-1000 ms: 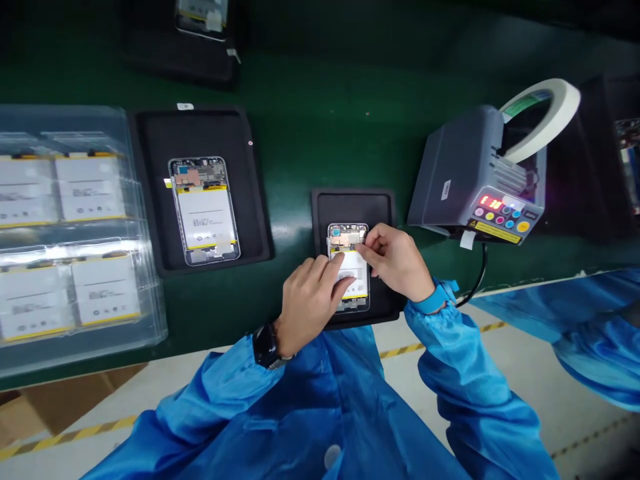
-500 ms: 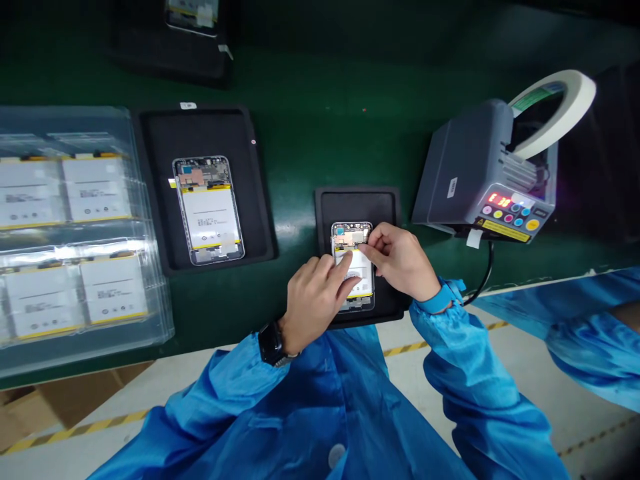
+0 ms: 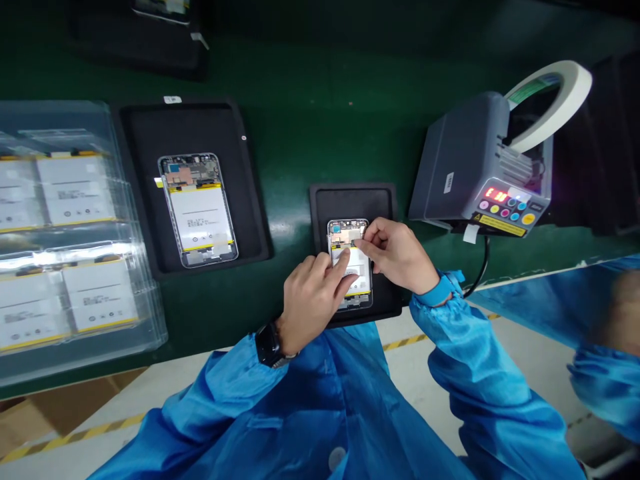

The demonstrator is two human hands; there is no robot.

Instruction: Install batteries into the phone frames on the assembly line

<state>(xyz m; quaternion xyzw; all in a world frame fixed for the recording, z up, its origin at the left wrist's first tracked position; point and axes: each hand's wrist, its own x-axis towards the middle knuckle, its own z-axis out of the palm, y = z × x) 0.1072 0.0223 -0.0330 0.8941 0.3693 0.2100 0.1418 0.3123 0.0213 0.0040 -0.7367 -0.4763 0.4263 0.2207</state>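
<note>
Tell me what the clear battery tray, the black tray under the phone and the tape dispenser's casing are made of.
The clear tray looks like thin moulded plastic: glossy, see-through, with bright glare along its ridges. The black tray seems rubber or soft plastic, matte with rounded edges; the look can't settle which. The grey casing has a satin finish, possibly painted metal or plastic.

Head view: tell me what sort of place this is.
Most likely a smartphone assembly line in an electronics factory: open phone housings with batteries fitted lie on black mats, a clear tray holds more batteries, and an automatic tape dispenser stands on the green bench.
</note>
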